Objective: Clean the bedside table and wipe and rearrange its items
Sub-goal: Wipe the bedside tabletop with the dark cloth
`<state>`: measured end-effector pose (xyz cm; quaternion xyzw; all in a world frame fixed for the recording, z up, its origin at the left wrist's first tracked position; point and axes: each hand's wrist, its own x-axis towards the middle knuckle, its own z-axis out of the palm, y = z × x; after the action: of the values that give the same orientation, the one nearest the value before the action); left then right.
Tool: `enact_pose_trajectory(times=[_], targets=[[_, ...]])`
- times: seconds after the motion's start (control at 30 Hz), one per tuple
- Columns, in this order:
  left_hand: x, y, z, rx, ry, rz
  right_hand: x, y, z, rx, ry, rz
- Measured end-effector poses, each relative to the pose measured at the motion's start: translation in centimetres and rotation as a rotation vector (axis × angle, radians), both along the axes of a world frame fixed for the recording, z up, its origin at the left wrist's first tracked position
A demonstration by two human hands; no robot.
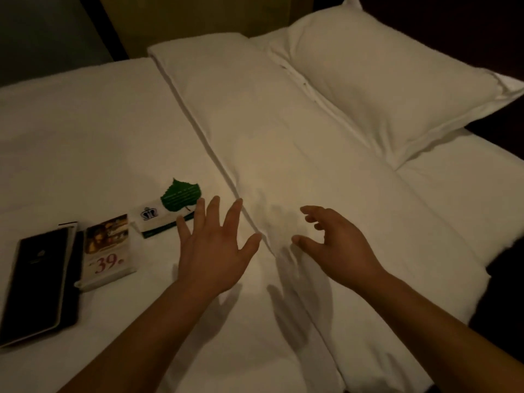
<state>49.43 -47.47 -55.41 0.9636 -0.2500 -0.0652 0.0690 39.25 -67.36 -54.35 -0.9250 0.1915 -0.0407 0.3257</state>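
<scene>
Several small items lie in a row on the white bed sheet [85, 131] at the left: a black folder [39, 285], a promo card printed "39" [107, 248], a white card with a crown logo [154, 219] and a green leaf-shaped card [181, 195]. My left hand [215, 245] hovers over the sheet with fingers spread, just right of the white card, holding nothing. Above the near pillow's lower edge, my right hand [331, 245] is held with its fingers loosely bent and empty. No bedside table is in view.
Two white pillows lie on the bed: a long one [269, 131] running diagonally through the middle and a plump one [397, 89] at the back right. A dark headboard [184, 21] stands behind them. Dark floor shows at the right edge.
</scene>
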Motion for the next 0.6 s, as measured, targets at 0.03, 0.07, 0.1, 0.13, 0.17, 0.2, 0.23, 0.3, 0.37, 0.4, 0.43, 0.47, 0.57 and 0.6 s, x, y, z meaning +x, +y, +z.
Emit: enact_pose_trajectory(times=[0.03, 0.07, 0.1, 0.13, 0.17, 0.2, 0.23, 0.3, 0.37, 0.4, 0.43, 0.47, 0.57, 0.6], targets=[[-0.6, -1.0, 0.2, -0.006, -0.001, -0.022, -0.9, -0.6, 0.1, -0.004, -0.003, -0.017], [-1.3, -2.0, 0.4, -0.010, -0.006, -0.044, -1.7, -1.3, 0.2, -0.012, -0.004, -0.034], [-2.0, -3.1, 0.6, -0.015, -0.011, -0.067, -2.7, -2.0, 0.3, -0.022, -0.004, -0.048], [-2.7, -4.2, 0.8, -0.019, -0.013, -0.090, -3.7, -2.7, 0.4, -0.034, -0.002, -0.060], [-3.4, -5.3, 1.0, -0.024, -0.012, -0.113, -4.7, -3.5, 0.5, -0.046, 0.002, -0.070], [-4.2, -6.4, 1.2, -0.029, -0.011, -0.134, -5.8, -4.2, 0.6, -0.052, 0.005, -0.084], [-4.9, -7.4, 1.5, -0.033, -0.008, -0.153, -6.9, -5.1, 0.6, -0.054, 0.007, -0.103], [-6.6, -9.5, 1.8, -0.044, 0.001, -0.189, -9.0, -6.8, 0.8, -0.057, 0.008, -0.145], [-8.3, -11.5, 2.1, -0.053, 0.006, -0.233, -11.3, -8.6, 0.9, -0.054, 0.010, -0.190], [-9.1, -12.4, 2.2, -0.057, 0.007, -0.255, -12.4, -9.4, 0.9, -0.052, 0.012, -0.211], [-9.9, -13.3, 2.3, -0.060, 0.009, -0.278, -13.5, -10.3, 0.9, -0.050, 0.014, -0.232], [-10.7, -14.2, 2.3, -0.060, 0.011, -0.300, -14.6, -11.0, 0.9, -0.048, 0.014, -0.254], [-13.1, -17.0, 2.3, -0.058, 0.021, -0.362, -17.9, -13.2, 1.0, -0.041, 0.009, -0.318], [-13.9, -17.9, 2.3, -0.060, 0.022, -0.383, -19.0, -14.0, 1.1, -0.044, 0.008, -0.338]])
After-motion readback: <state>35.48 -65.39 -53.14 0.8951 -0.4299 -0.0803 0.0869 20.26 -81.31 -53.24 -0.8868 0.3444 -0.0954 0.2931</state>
